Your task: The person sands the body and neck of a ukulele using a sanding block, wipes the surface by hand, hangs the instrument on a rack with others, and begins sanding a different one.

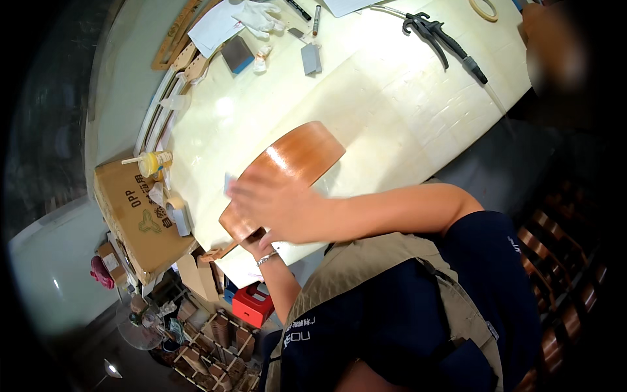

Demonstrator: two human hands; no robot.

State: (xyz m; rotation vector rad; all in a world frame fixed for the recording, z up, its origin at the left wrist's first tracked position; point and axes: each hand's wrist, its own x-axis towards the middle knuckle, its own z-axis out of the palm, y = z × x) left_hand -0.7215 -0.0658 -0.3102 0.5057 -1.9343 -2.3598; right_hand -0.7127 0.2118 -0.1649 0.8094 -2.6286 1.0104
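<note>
A glossy orange-brown wooden ukulele [307, 150] is held on edge over the pale worktable, its curved side facing up. My left hand [256, 243], with a bracelet at the wrist, grips it at the neck end; most of its fingers are hidden behind the wood. A bit of the ukulele's neck and headstock sticks out beyond that hand. My right hand [277, 204] lies across the curved side, smeared by motion. At its fingertips shows the edge of a pale grey-blue sanding pad [228, 183], pressed between the fingers and the wood.
On the worktable [405, 117] lie an air blow gun [444, 42], grey sanding pads [311, 59], a dark block [237, 55], a white glove [259, 17] and markers. Left of it, a cardboard box [134, 222] carries a drink cup [155, 163] and a tape roll [176, 212]. A red box [252, 306] stands below.
</note>
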